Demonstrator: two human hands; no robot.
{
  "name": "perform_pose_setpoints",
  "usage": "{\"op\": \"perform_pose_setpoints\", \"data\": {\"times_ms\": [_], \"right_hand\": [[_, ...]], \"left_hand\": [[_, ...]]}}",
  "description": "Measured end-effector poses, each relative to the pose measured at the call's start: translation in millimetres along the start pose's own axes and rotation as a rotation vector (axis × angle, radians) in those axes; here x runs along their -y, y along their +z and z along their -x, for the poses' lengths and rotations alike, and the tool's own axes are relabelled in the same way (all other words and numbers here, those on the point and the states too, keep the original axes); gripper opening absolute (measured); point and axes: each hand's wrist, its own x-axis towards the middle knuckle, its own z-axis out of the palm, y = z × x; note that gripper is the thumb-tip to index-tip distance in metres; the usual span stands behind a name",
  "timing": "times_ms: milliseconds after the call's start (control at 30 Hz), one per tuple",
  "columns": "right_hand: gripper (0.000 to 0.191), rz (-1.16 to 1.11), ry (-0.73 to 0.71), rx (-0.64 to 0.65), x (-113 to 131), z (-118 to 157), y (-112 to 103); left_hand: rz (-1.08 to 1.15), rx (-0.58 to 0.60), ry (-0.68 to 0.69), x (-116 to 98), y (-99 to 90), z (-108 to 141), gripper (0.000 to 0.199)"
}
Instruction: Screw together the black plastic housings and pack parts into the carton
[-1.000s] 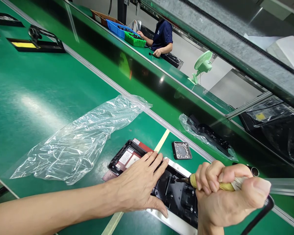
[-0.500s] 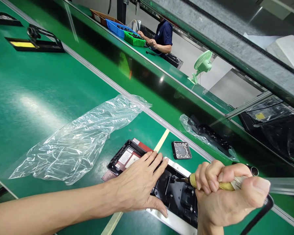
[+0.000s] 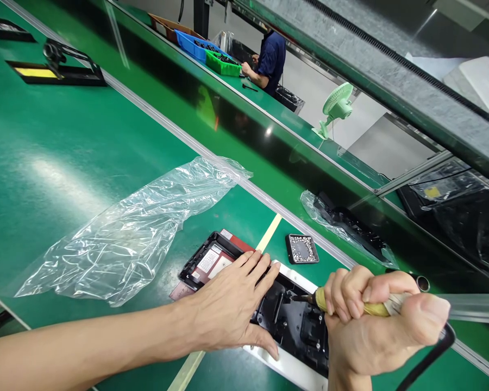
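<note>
My left hand (image 3: 232,304) lies flat, fingers stretched out, across a long black plastic housing (image 3: 295,331) with ribs and small metal spots inside. The housing sits in a white holder (image 3: 287,369). My right hand (image 3: 375,331) is wrapped round the yellow, taped handle of a soldering iron (image 3: 320,298). Its dark tip points left into the housing; whether it touches cannot be made out. A black cord (image 3: 427,358) hangs below that hand. Left of the housing is a black frame (image 3: 193,263) over reddish plates. A small black tray (image 3: 308,262) of tiny metal pieces stands beyond.
A crumpled clear plastic bag (image 3: 146,228) covers the bench to the left. Behind a metal rail lies a bagged black part (image 3: 346,222). A black stand (image 3: 69,76) is far left. Across the line are a co-worker (image 3: 272,57), bins (image 3: 224,68) and a green fan (image 3: 338,103).
My hands, the soldering iron and the housing look almost unmoved. In the background the co-worker's arms have shifted away from the bins, toward the body.
</note>
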Motion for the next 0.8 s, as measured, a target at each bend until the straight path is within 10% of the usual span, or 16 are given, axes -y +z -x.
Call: {"op": "perform_pose_setpoints", "data": {"times_ms": [800], "right_hand": [[0.038, -0.051, 0.005, 0.025, 0.0, 0.3, 1.7]], "left_hand": [[-0.024, -0.005, 0.005, -0.9, -1.2, -0.4, 0.123]]}}
